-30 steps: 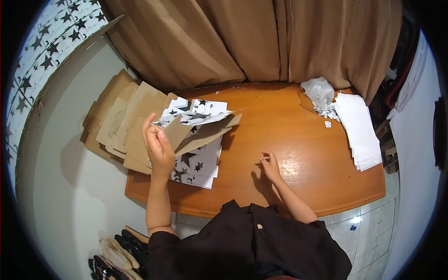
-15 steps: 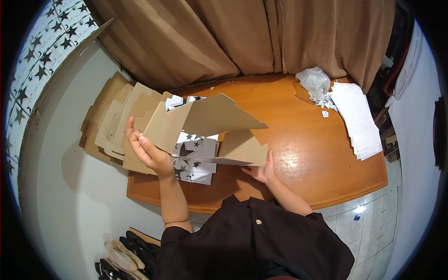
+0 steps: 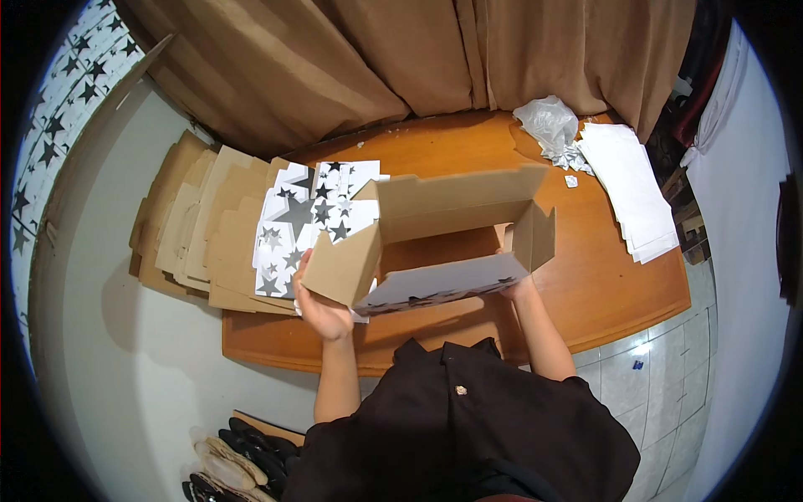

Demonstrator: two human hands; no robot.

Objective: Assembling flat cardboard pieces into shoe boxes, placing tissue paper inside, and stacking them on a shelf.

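One cardboard box (image 3: 443, 243) is held up over the wooden desk (image 3: 619, 276), opened into a rectangular tube with its flaps standing out. Its inside is plain brown; the near wall shows a white outer face printed with black and grey stars. Two hands carry it. The left hand (image 3: 322, 305) is at the box's left end, its grip closed on the brown end flap, fingers wrapped under and thumb on the near side. The right hand (image 3: 514, 284) is at the right end, mostly hidden behind the near wall and the small right flap; its grip appears closed on that corner, though the fingers themselves cannot be seen.

Under and behind the box, at the left of the desk, lies one pile of flattened star-printed box blanks (image 3: 305, 217), white side up. Further left, hanging past the desk edge, is one fanned stack of flat brown cardboard sheets (image 3: 196, 230); several layers show, but an exact count cannot be told. At the far right of the desk lie one stack of white paper sheets (image 3: 631, 188) and, just beside it, one crumpled clear plastic wrapper (image 3: 548, 125). A brown curtain (image 3: 401, 58) hangs behind the desk.
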